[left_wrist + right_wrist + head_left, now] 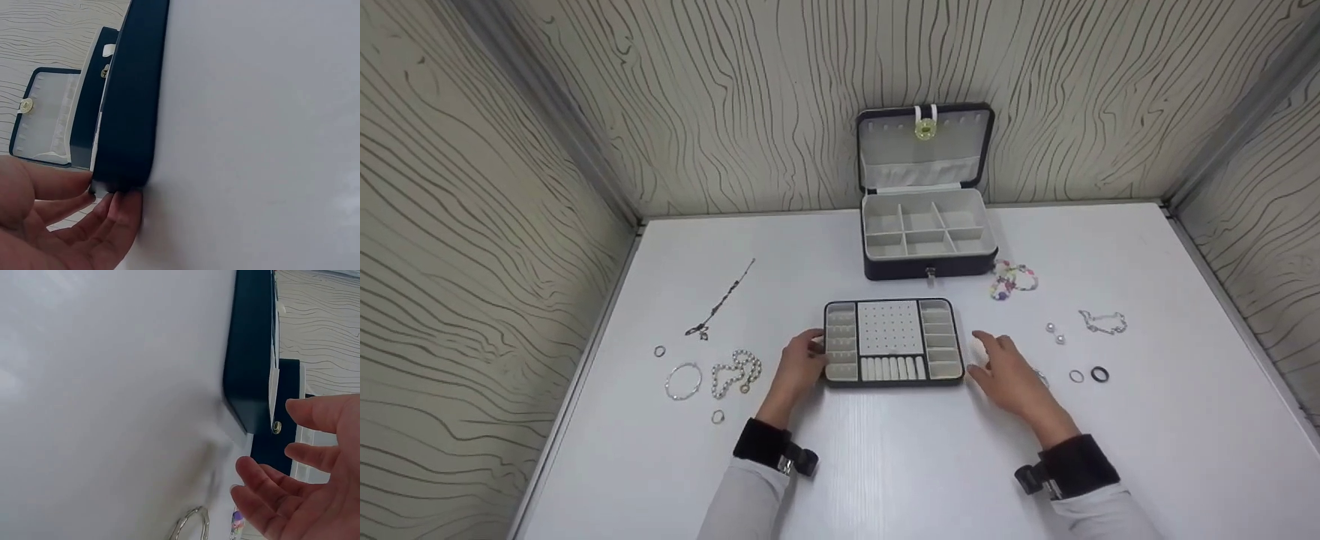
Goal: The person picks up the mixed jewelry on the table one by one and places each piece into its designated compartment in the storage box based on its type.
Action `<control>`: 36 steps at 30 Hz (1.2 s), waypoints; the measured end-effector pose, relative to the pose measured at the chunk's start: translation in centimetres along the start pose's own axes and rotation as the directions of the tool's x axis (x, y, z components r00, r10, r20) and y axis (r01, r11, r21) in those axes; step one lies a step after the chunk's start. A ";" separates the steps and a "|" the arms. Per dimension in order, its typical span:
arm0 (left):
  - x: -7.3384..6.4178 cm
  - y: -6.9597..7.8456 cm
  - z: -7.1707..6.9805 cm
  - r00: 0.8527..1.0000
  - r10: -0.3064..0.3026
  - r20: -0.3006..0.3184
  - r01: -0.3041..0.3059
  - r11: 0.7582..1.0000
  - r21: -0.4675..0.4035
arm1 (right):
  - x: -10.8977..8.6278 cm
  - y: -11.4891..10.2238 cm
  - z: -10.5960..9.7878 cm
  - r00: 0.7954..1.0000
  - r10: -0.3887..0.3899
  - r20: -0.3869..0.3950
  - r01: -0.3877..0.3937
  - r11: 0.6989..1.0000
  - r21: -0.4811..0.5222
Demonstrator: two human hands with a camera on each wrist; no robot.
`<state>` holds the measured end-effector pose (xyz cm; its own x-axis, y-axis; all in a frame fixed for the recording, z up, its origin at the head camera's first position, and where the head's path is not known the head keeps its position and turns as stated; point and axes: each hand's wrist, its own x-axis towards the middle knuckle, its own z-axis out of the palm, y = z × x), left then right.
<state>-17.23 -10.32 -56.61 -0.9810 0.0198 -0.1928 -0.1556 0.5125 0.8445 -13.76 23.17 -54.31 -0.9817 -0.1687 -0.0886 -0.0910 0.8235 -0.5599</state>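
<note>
A dark blue jewelry tray (894, 383) with white compartments, a pin-holed panel and ring rolls lies at the middle of the white table. My left hand (796, 369) grips its left end; the left wrist view shows the thumb at the upper rim and curled fingers (126, 216) at the lower edge. Just off the right end is my right hand (1011, 379), fingers spread and holding nothing. In the right wrist view a gap shows between those fingers (261, 486) and the tray's corner (250, 405). Behind the tray stands a matching jewelry box (900, 268), lid raised.
On the left lie a dark chain bracelet (724, 298), a pearl strand (718, 383), a bangle (668, 388) and small rings. Colorful bead bracelets (1003, 289), pearl earrings (1060, 339), a silver chain (1104, 330) and a black ring (1100, 380) lie right. Patterned walls enclose the table.
</note>
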 end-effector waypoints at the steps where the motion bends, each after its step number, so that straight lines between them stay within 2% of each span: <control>1: 0.1 -0.1 0.0 1.000 0.007 0.000 -0.007 1.000 -0.013 | -0.1 0.3 -0.1 1.000 -0.006 -0.012 0.006 1.000 -0.007; 7: 0.5 -0.5 0.1 1.000 0.011 -0.002 -0.011 0.998 -0.065 | -0.1 2.1 -1.4 0.999 0.044 -0.032 -0.045 0.998 -0.034; 16: 0.5 -0.5 0.1 0.998 -0.052 0.021 0.054 0.995 -0.085 | 0.9 7.0 -4.4 0.990 0.137 -0.041 -0.141 0.980 -0.139; 22: 0.5 -0.2 0.1 0.997 -0.074 0.014 0.075 0.993 -0.089 | 1.3 9.3 -5.7 0.988 0.129 -0.090 -0.142 0.977 -0.161; 28: 0.4 -0.2 0.1 0.998 -0.065 0.007 0.065 0.994 -0.088 | 1.7 10.1 -6.0 0.990 0.113 -0.080 -0.125 0.978 -0.170; 36: 0.6 -0.2 0.1 1.000 -0.024 -0.005 0.024 1.000 0.000 | 2.6 10.1 -6.1 0.988 0.142 -0.059 -0.150 0.973 -0.172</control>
<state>-17.73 -10.28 -56.95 -0.9775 0.0035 -0.2107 -0.1791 0.5129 0.8396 -18.21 34.35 -55.18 -0.9928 -0.0178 -0.1186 0.0300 0.9204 -0.3897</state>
